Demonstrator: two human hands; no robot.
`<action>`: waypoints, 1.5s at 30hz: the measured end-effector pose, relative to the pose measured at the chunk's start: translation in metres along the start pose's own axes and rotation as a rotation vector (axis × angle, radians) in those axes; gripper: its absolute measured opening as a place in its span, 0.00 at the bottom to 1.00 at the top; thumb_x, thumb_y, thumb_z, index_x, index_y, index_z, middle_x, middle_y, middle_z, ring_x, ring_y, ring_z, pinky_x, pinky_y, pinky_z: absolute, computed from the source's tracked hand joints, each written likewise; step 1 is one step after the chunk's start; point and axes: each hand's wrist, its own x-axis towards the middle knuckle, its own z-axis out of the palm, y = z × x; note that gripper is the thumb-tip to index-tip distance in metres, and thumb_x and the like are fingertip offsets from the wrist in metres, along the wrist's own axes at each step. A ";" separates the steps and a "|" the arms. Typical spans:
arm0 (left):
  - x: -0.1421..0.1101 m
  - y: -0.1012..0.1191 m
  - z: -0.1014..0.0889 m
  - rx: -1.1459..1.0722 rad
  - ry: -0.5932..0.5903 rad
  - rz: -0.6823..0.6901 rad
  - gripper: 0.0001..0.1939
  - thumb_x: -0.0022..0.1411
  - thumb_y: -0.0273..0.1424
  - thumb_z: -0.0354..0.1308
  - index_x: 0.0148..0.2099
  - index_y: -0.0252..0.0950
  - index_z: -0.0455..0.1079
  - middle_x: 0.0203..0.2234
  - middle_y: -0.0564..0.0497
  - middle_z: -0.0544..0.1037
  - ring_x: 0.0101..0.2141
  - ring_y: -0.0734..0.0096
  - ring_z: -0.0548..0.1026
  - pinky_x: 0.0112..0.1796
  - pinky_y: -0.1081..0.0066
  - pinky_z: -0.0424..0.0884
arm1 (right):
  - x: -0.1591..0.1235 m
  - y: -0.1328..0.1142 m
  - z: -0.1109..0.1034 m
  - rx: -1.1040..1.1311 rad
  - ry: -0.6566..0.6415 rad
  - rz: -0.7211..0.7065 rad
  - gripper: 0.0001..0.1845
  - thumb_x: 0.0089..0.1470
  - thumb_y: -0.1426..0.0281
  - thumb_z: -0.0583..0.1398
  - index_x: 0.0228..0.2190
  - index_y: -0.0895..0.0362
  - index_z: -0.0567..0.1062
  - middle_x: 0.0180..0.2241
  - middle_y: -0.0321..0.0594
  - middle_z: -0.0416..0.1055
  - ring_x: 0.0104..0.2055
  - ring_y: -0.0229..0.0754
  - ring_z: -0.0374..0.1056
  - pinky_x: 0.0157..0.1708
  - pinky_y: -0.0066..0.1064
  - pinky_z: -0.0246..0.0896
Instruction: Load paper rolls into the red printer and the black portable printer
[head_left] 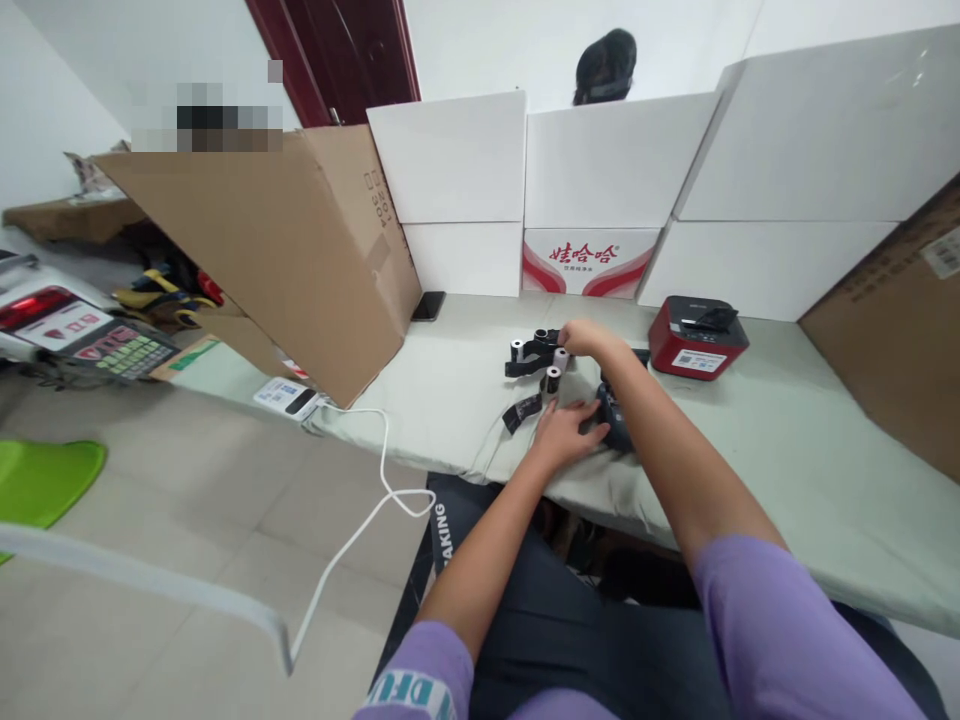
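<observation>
Several small rolls [553,378] with white cores and loose black strips stand close together on the cloth-covered table [450,400]. My right hand [591,338] reaches over them from the right, its fingers bent down at the back of the group; what they grip is hidden. Nearer to me, my left hand [566,435] lies low with fingers spread, between a short black strip [522,412] and a dark object [615,420]. Its fingertips point towards the front roll. My right forearm partly covers the dark object, so its kind is unclear.
A red and black box-shaped device [697,338] stands to the right. A black phone [428,306] lies by the brown cardboard box [300,240] at left. A white device [289,398] with a white cable [386,450] rests at the table's left edge. White cartons [457,160] line the back.
</observation>
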 end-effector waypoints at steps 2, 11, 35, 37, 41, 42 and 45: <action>0.001 -0.001 0.000 -0.015 0.014 0.005 0.27 0.68 0.47 0.57 0.65 0.44 0.71 0.61 0.48 0.75 0.64 0.58 0.70 0.71 0.52 0.50 | -0.006 0.014 0.005 -0.011 -0.025 -0.052 0.20 0.52 0.77 0.63 0.47 0.57 0.82 0.46 0.46 0.82 0.44 0.47 0.75 0.41 0.29 0.63; 0.002 -0.003 0.002 0.011 0.008 0.012 0.27 0.69 0.48 0.56 0.66 0.45 0.70 0.61 0.48 0.75 0.63 0.58 0.71 0.71 0.52 0.50 | -0.027 0.012 0.028 0.002 0.248 -0.120 0.18 0.56 0.72 0.61 0.49 0.57 0.75 0.48 0.52 0.78 0.48 0.51 0.72 0.45 0.35 0.63; 0.003 -0.004 0.001 0.005 0.000 -0.038 0.22 0.70 0.44 0.56 0.63 0.44 0.73 0.60 0.47 0.76 0.63 0.66 0.72 0.70 0.58 0.51 | -0.133 0.095 0.035 0.381 0.362 -0.318 0.19 0.55 0.73 0.57 0.48 0.55 0.77 0.51 0.50 0.73 0.54 0.53 0.71 0.58 0.46 0.65; 0.003 -0.004 0.001 0.010 0.006 -0.034 0.23 0.70 0.44 0.56 0.63 0.44 0.73 0.60 0.46 0.76 0.63 0.66 0.72 0.70 0.58 0.51 | -0.126 0.093 0.042 0.232 0.306 -0.257 0.23 0.56 0.76 0.54 0.51 0.57 0.77 0.52 0.51 0.71 0.51 0.50 0.72 0.56 0.42 0.65; 0.003 -0.003 0.000 0.018 0.006 -0.039 0.22 0.71 0.44 0.56 0.62 0.44 0.74 0.60 0.47 0.77 0.63 0.65 0.72 0.70 0.58 0.52 | -0.121 0.090 0.050 0.055 0.251 -0.129 0.25 0.59 0.76 0.52 0.55 0.56 0.75 0.54 0.53 0.69 0.50 0.51 0.71 0.51 0.42 0.63; 0.003 -0.003 0.000 0.018 0.004 -0.038 0.22 0.71 0.44 0.56 0.62 0.45 0.74 0.59 0.47 0.77 0.62 0.65 0.72 0.70 0.58 0.52 | -0.121 0.089 0.052 0.026 0.256 -0.117 0.25 0.60 0.76 0.51 0.56 0.55 0.75 0.54 0.53 0.69 0.50 0.52 0.70 0.51 0.43 0.62; 0.003 -0.003 -0.001 0.015 0.002 -0.034 0.22 0.71 0.44 0.56 0.62 0.45 0.74 0.59 0.47 0.77 0.62 0.65 0.72 0.70 0.58 0.52 | -0.123 0.087 0.057 -0.043 0.256 -0.097 0.25 0.59 0.76 0.53 0.54 0.54 0.78 0.52 0.55 0.71 0.52 0.56 0.68 0.50 0.46 0.60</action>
